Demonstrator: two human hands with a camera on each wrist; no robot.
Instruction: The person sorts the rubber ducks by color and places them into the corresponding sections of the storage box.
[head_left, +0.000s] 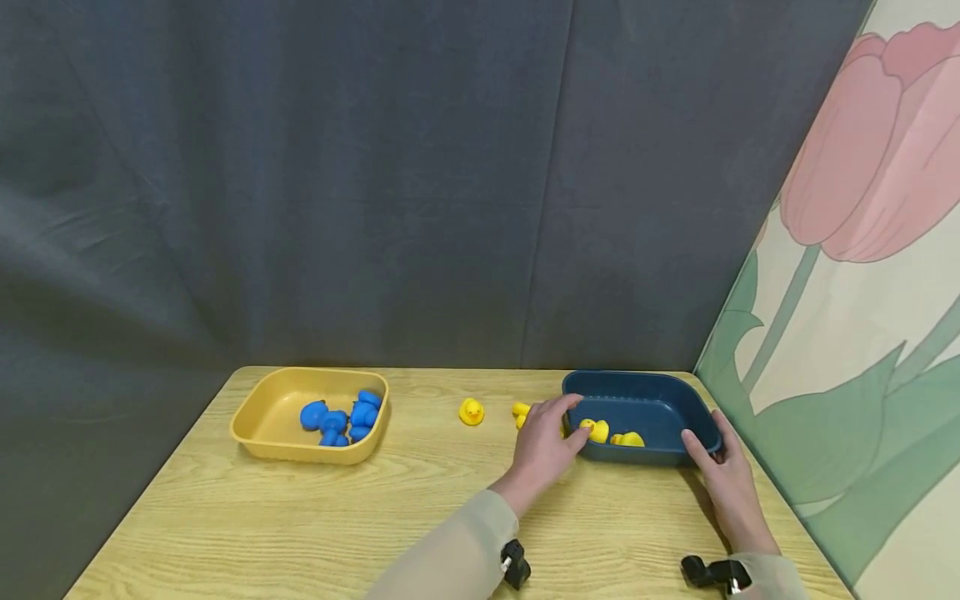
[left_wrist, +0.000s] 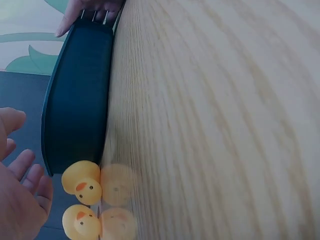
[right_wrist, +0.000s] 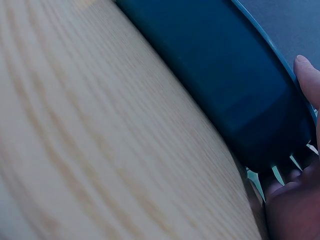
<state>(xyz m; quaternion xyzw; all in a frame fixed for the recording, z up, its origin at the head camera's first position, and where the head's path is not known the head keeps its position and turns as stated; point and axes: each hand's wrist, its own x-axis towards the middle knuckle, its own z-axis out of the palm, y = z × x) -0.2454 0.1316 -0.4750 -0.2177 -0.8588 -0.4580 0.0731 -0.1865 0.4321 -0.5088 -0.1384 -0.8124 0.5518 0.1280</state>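
From the head view, your left hand (head_left: pixel 545 439) rests at the near-left corner of the dark blue tray (head_left: pixel 660 402), fingers relaxed and spread over its rim, gripping nothing; your right hand (head_left: pixel 726 477) grasps the tray's near-right corner, thumb over the rim. The tray sits on the wooden table (head_left: pixel 420 508) at the right, with two yellow ducks (head_left: pixel 613 433) inside. Two more yellow ducks (head_left: pixel 520 412) lie on the table just left of the tray, partly behind your left hand, a lone yellow duck (head_left: pixel 471 412) sits further left, and a yellow tray (head_left: pixel 266 412) of blue ducks (head_left: pixel 342 417) is well apart on the left. In the left wrist view, your fingers (left_wrist: pixel 25 190) hang loose beside the tray wall and the outside ducks. In the right wrist view, your thumb (right_wrist: pixel 310 77) lies over the rim while your fingers press the wall beneath.
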